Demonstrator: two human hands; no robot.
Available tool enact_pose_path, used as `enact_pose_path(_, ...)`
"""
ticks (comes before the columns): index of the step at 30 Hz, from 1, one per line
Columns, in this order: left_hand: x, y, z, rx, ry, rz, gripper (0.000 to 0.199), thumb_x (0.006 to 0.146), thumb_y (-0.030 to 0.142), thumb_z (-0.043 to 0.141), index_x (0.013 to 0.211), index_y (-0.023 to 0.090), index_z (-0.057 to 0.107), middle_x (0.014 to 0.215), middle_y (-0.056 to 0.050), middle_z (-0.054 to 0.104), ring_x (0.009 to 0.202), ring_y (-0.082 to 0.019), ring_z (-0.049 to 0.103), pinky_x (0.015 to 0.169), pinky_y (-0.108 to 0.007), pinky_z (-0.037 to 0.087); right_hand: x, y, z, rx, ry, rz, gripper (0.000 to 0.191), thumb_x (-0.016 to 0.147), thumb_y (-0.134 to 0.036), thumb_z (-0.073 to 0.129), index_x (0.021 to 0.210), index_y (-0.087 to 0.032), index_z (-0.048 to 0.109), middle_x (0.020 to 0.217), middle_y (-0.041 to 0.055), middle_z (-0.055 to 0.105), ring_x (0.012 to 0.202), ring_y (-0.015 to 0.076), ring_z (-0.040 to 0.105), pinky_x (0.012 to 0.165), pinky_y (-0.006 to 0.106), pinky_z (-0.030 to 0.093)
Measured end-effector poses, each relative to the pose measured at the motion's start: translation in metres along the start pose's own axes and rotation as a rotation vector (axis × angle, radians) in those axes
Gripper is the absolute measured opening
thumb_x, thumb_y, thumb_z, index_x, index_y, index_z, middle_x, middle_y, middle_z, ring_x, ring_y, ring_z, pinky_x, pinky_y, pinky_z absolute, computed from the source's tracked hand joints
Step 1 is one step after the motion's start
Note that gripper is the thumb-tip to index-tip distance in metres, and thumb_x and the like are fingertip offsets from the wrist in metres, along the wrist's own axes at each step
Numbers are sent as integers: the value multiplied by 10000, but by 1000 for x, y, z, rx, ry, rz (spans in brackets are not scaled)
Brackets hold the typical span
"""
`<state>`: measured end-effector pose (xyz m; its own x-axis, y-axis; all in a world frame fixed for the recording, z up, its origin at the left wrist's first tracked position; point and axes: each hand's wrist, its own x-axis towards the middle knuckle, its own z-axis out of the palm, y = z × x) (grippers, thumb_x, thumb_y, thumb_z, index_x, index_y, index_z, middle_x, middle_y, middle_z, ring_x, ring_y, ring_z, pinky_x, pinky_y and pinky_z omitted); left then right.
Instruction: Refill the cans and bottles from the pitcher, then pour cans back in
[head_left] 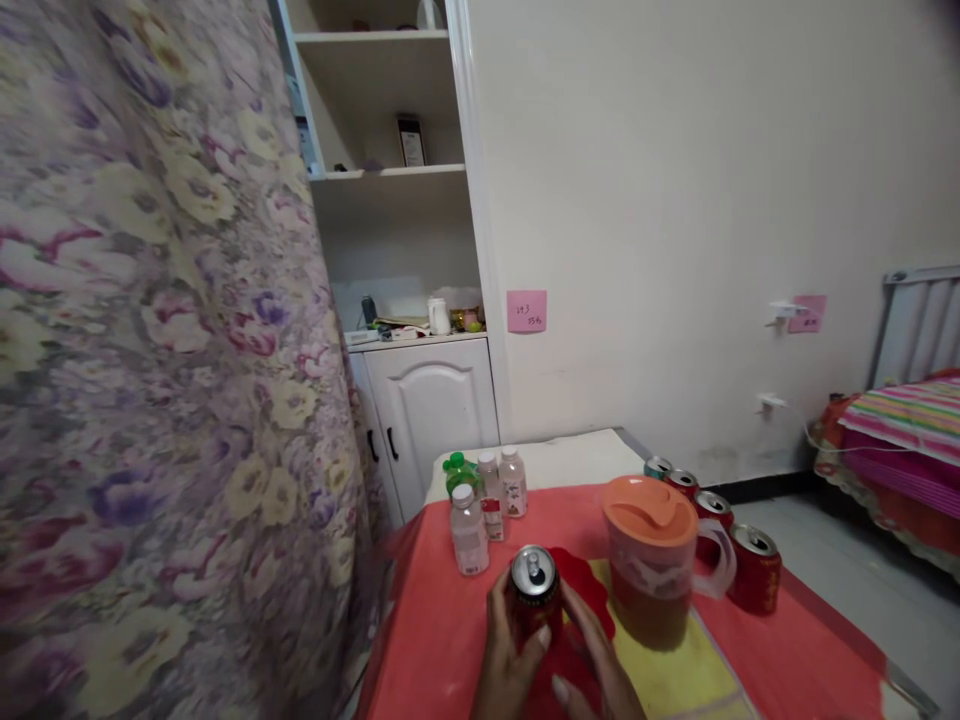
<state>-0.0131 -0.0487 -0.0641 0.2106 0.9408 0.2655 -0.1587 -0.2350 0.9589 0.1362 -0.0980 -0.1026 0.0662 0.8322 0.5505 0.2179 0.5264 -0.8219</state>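
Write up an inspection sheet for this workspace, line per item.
Surface: red cloth with yellow section, over a pale cover
Things: can in left hand; lidded pitcher to its right, brownish liquid inside
Clutter: four bottles at left, one green; four more cans at right
Hands: left on the can; right at its other side, contact unclear
Cables: white cable by the bed; on table, nothing seen
Surroundings: floral curtain left, cabinet and wall behind

A flowery curtain (165, 360) hangs beside open shelves (382, 172) above a white cabinet door (436, 405) with a black handle (392, 443). A pink note (527, 311) sticks to the wall (660, 200). At the right stands a bed (892, 450) with a striped cloth (915, 415) on it.
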Motion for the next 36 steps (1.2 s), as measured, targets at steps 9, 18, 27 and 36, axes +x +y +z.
enact_pose_path(9,-1,21,0,78,14,3,763,580,389,855,1234,224,498,1316,-151,640,1272,-365,565,1109,-509,419,6,-1,-5,76,31,93,686,893,-414,623,1519,-257,390,1555,113,448,1423,268,430,1132,383,423)
enact_pose_path(18,4,30,0,216,33,63,829,425,461,932,1167,194,673,1226,-145,694,1206,-396,591,1093,-507,440,15,-10,-13,171,-86,93,641,918,-370,624,1511,-289,394,1549,117,457,1408,281,450,1134,417,422)
enact_pose_path(27,3,34,1,181,-27,4,963,445,583,898,1283,206,611,1331,-152,672,1290,-402,558,1132,-531,413,20,-19,-17,-1,-1,46,588,914,-386,610,1464,-233,470,1505,137,508,1396,273,467,1106,384,457)
enact_pose_path(36,3,31,-2,210,-9,12,831,497,391,902,1259,203,626,1331,-141,677,1290,-389,567,1123,-513,434,40,-61,-27,-236,-19,28,466,913,-369,598,1370,-286,576,1498,94,514,1411,304,435,1175,511,345)
